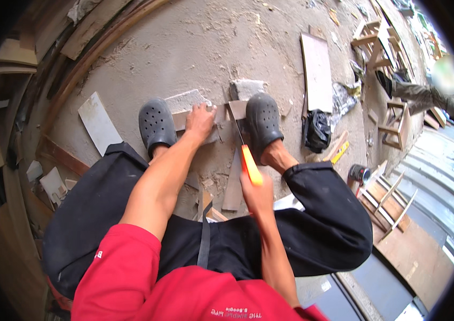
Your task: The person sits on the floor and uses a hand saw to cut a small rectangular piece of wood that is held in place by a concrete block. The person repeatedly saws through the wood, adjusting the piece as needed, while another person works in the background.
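My right hand point(257, 191) is closed round the orange and yellow handle of a handsaw point(250, 167). The saw's thin dark blade points away from me, its far end at the edge of a narrow wooden board point(237, 109). This board lies crosswise between my feet, with my right clog point(264, 120) on it. My left hand point(201, 120) grips the board left of the blade, fingers bent over it, next to my left clog point(157, 123). Rough grey blocks point(248, 88) sit under and behind the board.
A pale plank point(317, 72) and a black plastic bag point(318, 131) lie to the right, near a yellow level point(340, 152). Further right stand small wooden frames point(394, 125), a round tin point(359, 174) and another person's leg point(425, 96). Wood scraps and a white panel point(99, 123) lie left.
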The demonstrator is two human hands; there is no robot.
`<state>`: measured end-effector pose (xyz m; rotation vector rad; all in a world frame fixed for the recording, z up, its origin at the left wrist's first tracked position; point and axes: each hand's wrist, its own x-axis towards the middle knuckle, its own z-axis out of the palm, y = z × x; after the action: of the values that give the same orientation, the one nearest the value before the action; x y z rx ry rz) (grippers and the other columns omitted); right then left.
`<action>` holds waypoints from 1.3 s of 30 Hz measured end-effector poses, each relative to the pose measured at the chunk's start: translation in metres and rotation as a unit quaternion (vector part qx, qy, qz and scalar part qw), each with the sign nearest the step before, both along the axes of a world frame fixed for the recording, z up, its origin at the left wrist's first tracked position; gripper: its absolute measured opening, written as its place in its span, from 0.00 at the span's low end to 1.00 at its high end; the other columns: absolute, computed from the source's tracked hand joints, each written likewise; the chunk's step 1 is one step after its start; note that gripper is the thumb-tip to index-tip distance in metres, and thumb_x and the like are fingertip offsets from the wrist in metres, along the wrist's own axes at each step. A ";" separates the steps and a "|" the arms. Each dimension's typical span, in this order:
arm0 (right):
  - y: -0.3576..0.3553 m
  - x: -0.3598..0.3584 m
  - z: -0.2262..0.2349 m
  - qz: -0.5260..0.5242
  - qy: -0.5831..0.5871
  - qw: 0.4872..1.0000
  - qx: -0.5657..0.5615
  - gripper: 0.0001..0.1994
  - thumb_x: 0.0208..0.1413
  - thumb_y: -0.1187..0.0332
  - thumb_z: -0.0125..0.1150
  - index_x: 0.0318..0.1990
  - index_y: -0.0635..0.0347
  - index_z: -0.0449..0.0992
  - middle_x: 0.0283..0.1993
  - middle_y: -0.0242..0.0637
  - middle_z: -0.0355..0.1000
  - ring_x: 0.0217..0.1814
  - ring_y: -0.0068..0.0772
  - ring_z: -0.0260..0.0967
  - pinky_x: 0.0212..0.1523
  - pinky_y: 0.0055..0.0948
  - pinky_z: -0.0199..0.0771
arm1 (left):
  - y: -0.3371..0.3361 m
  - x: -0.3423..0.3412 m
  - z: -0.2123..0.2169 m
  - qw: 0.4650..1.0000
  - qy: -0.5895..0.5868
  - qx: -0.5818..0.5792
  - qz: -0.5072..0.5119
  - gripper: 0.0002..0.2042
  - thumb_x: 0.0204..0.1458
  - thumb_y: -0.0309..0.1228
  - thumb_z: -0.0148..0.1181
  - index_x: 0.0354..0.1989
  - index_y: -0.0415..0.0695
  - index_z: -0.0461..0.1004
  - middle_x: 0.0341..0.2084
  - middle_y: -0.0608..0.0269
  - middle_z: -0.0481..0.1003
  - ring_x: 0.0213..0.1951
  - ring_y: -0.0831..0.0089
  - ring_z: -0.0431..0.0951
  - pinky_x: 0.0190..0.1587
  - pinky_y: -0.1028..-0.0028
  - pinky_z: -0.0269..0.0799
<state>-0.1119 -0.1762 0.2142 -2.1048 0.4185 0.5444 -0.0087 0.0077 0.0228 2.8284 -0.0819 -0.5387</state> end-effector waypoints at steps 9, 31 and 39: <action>0.001 0.014 -0.030 -0.027 -0.005 0.999 -0.020 0.14 0.50 0.64 0.58 0.25 0.71 0.73 0.21 0.56 0.70 0.25 0.57 0.72 0.28 0.46 0.68 | -0.006 0.002 0.002 0.998 -0.048 -0.032 -0.006 0.24 0.50 0.35 0.64 0.58 0.54 0.71 0.49 0.54 0.71 0.50 0.52 0.72 0.46 0.58 0.77; -0.002 0.034 -0.021 -0.060 0.050 0.997 -0.011 0.14 0.51 0.66 0.56 0.25 0.71 0.74 0.20 0.57 0.69 0.22 0.57 0.70 0.26 0.44 0.67 | -0.007 -0.004 0.000 0.998 -0.058 -0.033 -0.007 0.21 0.54 0.29 0.55 0.58 0.54 0.71 0.47 0.53 0.71 0.51 0.53 0.72 0.47 0.59 0.76; -0.021 -0.028 0.041 0.008 0.036 0.999 -0.039 0.13 0.50 0.67 0.58 0.26 0.72 0.73 0.22 0.56 0.70 0.25 0.53 0.72 0.29 0.44 0.69 | -0.009 -0.004 -0.007 0.998 -0.056 -0.028 0.012 0.19 0.56 0.27 0.51 0.57 0.55 0.73 0.46 0.53 0.72 0.50 0.52 0.73 0.47 0.58 0.76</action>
<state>-0.1395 -0.1976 0.2551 -2.1708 0.4704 0.6239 -0.0132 -0.0015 0.0154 2.8003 -0.0839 -0.3657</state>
